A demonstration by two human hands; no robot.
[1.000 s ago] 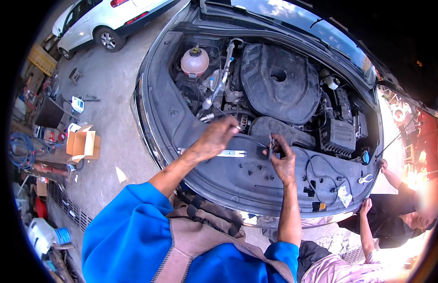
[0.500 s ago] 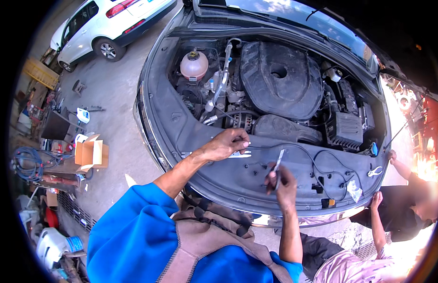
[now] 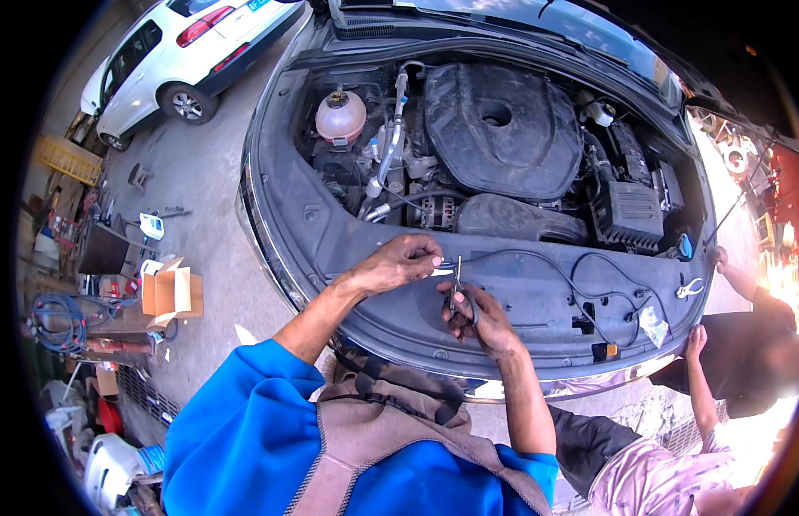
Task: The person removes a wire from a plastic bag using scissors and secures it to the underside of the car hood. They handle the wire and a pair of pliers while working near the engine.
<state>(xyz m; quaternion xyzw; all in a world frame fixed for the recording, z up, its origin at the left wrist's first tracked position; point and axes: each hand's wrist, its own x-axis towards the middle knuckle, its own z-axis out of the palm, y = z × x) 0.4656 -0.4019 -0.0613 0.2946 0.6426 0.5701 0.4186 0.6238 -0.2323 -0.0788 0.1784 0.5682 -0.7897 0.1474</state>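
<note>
My left hand point(image 3: 401, 261) is closed in a pinch on the end of a thin black cable point(image 3: 537, 255), above the dark front panel of an open engine bay. From there the cable runs right across the panel. Scissors point(image 3: 458, 273) are in my right hand point(image 3: 478, 322), fingers closed round their dark handles. The blades point away from me and cross the cable just right of my left fingertips; whether they touch it, I cannot tell. A pale strip of something shows below the left fingertips, partly hidden.
Pliers point(image 3: 690, 288) and a small clear plastic bag point(image 3: 652, 327) lie on the panel's right side. The engine cover point(image 3: 502, 146) and pinkish coolant tank point(image 3: 341, 119) are beyond. Two other people are at the right, one hand point(image 3: 697, 341) on the car's edge. A cardboard box point(image 3: 173, 291) stands left.
My right hand has moved left and away from me, bringing the scissors to the cable beside my left fingertips. My left hand keeps its pinch. The view has shifted slightly.
</note>
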